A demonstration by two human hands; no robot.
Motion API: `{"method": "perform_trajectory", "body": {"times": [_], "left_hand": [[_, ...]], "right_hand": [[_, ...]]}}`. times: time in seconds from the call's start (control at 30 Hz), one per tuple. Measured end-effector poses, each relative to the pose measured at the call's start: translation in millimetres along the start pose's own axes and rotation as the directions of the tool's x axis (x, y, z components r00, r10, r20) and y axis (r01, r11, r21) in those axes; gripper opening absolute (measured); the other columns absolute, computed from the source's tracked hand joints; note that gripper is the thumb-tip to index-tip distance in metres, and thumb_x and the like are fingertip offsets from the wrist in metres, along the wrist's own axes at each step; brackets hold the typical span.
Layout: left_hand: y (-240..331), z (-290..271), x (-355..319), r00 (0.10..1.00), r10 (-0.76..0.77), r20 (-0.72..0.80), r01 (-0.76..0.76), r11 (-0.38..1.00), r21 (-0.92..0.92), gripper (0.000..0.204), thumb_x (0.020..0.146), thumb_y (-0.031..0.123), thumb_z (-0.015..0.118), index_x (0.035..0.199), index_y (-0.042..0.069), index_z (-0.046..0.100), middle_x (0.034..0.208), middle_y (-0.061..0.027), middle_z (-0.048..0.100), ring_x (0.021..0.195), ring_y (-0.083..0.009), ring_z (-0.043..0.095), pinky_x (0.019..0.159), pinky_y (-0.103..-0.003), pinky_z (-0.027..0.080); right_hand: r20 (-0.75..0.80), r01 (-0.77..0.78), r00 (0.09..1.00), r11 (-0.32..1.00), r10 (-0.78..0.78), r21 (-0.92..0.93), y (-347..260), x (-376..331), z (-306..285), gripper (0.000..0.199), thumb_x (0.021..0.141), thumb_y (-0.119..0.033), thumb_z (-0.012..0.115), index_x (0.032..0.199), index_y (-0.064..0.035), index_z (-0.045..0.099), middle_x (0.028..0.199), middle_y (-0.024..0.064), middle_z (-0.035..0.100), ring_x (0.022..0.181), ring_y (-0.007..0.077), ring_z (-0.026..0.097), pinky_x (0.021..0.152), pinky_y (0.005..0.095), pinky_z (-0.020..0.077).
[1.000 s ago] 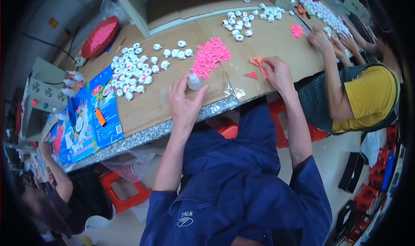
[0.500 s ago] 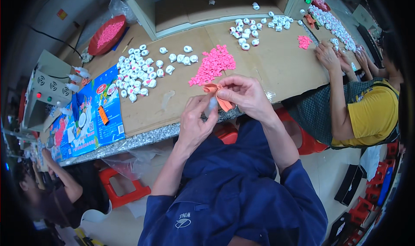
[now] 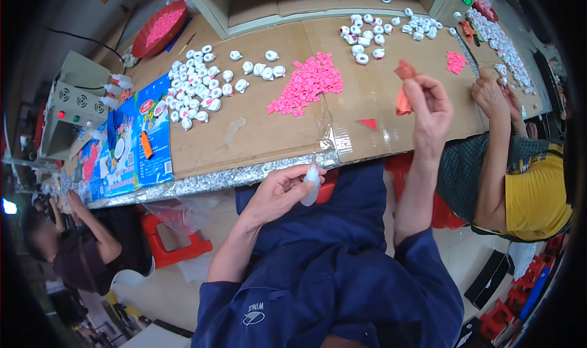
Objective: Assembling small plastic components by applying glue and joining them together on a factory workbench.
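My left hand [image 3: 275,192] is closed round a small translucent squeeze bottle [image 3: 310,186] with a thin nozzle pointing up, at the table's front edge. Raised over the table to the right, my right hand [image 3: 431,106] pinches a crumpled orange cloth [image 3: 403,97] between thumb and fingers. Below that cloth a small red triangular piece [image 3: 367,124] lies on the cardboard. A heap of small pink pieces [image 3: 309,82] is spread in front of me. Left of it sit many small white rounded parts [image 3: 199,85] with dark openings.
A grey machine housing [image 3: 211,9] stands at the back, with more white parts [image 3: 367,36] before it. At left are a red bowl [image 3: 160,29] of pink pieces, a blue printed sheet [image 3: 153,131] and an orange tool [image 3: 146,145]. Co-workers sit on both sides.
My hands have moved apart. The right carried the orange cloth up and right; the left lowered the bottle toward the table's edge. The red triangular piece now shows on the table.
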State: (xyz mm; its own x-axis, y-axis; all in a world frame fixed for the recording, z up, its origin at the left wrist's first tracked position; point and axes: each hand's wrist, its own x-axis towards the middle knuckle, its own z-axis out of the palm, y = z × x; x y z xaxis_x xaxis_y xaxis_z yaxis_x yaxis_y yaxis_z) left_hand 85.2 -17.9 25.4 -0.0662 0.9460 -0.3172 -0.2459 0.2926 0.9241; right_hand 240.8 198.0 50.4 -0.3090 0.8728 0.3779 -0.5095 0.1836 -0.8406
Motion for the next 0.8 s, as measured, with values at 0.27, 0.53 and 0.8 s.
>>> {"method": "perform_trajectory", "body": {"times": [0.27, 0.53, 0.8], "left_hand": [[-9, 4, -9, 0.989, 0.091, -0.120, -0.102, 0.991, -0.090, 0.035, 0.085, 0.009, 0.052, 0.118, -0.002, 0.048, 0.104, -0.0104, 0.059, 0.097, -0.0161, 0.055, 0.088, -0.029, 0.041], [-3, 12, -9, 0.962, 0.218, -0.164, -0.231, 0.970, -0.068, 0.038, 0.087, 0.009, 0.049, 0.123, -0.002, 0.044, 0.118, -0.0094, 0.048, 0.107, -0.0151, 0.047, 0.093, -0.028, 0.036], [12, -2, 11, 0.962, 0.215, -0.170, -0.191, 0.971, 0.145, 0.030, 0.090, 0.013, 0.046, 0.116, -0.003, 0.051, 0.106, -0.0075, 0.054, 0.092, -0.0138, 0.053, 0.082, -0.025, 0.043]], "right_hand": [[0.068, 0.084, 0.996, 0.609, -0.049, -0.789, -7, -35, -1, 0.024, 0.074, -0.004, 0.064, 0.098, 0.0011, 0.060, 0.087, 0.0080, 0.062, 0.071, 0.0124, 0.057, 0.063, 0.0229, 0.0448], [0.493, 0.122, 0.849, 0.838, 0.189, -0.532, 0, -108, 55, 0.044, 0.062, -0.014, 0.077, 0.099, 0.0001, 0.057, 0.087, 0.0077, 0.058, 0.079, 0.0153, 0.055, 0.066, 0.0265, 0.0444], [0.411, -0.245, 0.831, 0.910, 0.376, -0.336, 24, -96, 39, 0.032, 0.072, -0.007, 0.069, 0.098, 0.0006, 0.052, 0.086, 0.0043, 0.055, 0.078, 0.0115, 0.055, 0.066, 0.0232, 0.0465]]}}
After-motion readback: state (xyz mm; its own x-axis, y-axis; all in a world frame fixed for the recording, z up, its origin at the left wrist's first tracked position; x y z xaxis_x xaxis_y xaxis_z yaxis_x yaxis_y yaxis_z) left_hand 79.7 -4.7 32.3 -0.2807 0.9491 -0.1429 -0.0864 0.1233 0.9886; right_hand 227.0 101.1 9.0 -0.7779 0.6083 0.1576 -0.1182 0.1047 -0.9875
